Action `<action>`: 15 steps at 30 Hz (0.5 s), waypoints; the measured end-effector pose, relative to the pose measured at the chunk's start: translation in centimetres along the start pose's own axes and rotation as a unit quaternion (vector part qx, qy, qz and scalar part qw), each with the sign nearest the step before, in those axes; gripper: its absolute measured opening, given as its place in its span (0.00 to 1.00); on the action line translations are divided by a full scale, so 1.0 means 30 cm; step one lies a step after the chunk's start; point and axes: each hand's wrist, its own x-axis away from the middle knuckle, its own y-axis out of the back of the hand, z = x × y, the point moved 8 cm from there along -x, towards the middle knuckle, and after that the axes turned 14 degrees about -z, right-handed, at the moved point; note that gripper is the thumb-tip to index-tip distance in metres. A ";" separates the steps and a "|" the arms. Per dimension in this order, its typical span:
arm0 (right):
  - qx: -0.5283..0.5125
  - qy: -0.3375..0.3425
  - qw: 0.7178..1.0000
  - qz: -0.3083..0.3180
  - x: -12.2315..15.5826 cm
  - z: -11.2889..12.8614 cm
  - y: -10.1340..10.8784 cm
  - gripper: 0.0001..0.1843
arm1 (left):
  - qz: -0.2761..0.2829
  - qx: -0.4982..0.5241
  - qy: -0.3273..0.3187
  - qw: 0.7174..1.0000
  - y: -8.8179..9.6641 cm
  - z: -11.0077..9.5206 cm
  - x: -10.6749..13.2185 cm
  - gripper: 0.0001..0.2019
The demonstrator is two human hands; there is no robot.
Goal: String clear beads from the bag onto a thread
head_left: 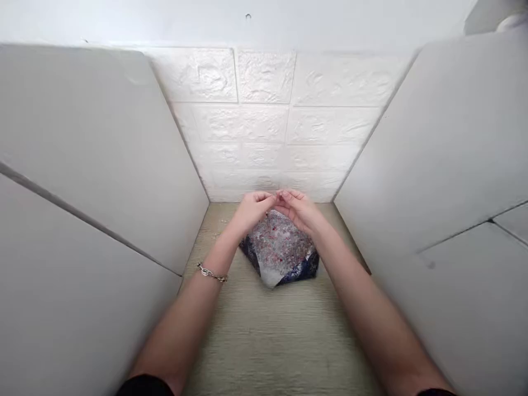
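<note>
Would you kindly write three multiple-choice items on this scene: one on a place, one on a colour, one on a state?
1. Where is the bag?
A. on the table between the side panels
B. on top of the left panel
C. hung on the back wall

2. What colour is the back wall?
A. red
B. white
C. black

3. How are the left hand and right hand?
A. far apart at the table's edges
B. flat on the side panels
C. fingertips together above the bag's far end

Key: 1 A, the bag lies on the beige table; 2 B, the brick-textured wall is white; 3 C, the fingertips meet over the bag.
</note>
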 end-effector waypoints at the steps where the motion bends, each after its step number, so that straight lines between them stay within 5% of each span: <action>1: 0.000 0.002 1.000 0.000 0.000 -0.001 -0.001 0.12 | -0.002 0.004 0.001 1.000 0.000 0.001 0.000 0.13; 15: -0.028 0.008 1.000 -0.007 0.001 0.008 -0.006 0.14 | 0.001 0.060 0.035 0.998 -0.008 0.008 0.003 0.10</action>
